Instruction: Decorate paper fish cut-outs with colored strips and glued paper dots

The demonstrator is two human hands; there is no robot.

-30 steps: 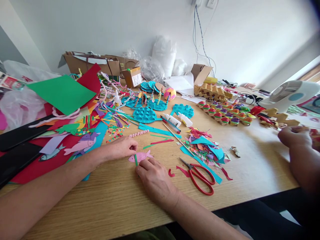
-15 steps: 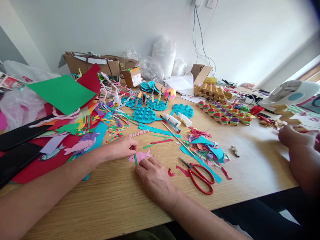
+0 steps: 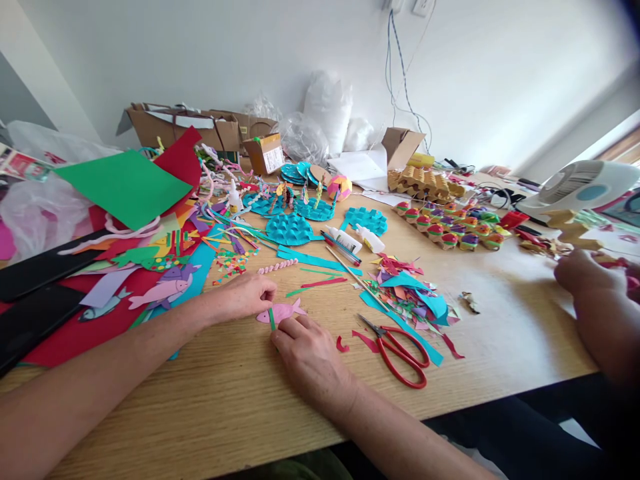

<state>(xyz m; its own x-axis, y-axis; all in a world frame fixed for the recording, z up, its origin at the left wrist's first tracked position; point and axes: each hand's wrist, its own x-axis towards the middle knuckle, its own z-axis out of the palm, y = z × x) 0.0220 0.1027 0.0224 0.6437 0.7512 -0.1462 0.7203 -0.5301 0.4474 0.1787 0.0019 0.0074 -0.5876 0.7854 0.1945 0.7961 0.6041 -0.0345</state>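
Note:
A small pink paper fish (image 3: 286,311) lies flat on the wooden table (image 3: 240,393) with a thin green strip (image 3: 271,319) across it. My left hand (image 3: 243,296) rests just behind the fish, fingers curled, its fingertips pinching down on the top of the green strip. My right hand (image 3: 311,359) sits in front of the fish, fingers bent, pressing the strip's lower end and the fish's edge. Red-handled scissors (image 3: 400,350) lie shut on the table to the right of my right hand.
Coloured paper sheets (image 3: 123,183) and cut fish pile up at left. Teal paper shapes (image 3: 290,229), two glue bottles (image 3: 357,239), scraps (image 3: 413,293) and painted egg-carton pieces (image 3: 450,230) fill the middle and back. Another person's hand (image 3: 583,273) works at far right, near a white fan (image 3: 580,187).
My hands stay on the pink fish and green strip with almost no movement. The other person's hand at the right has shifted slightly.

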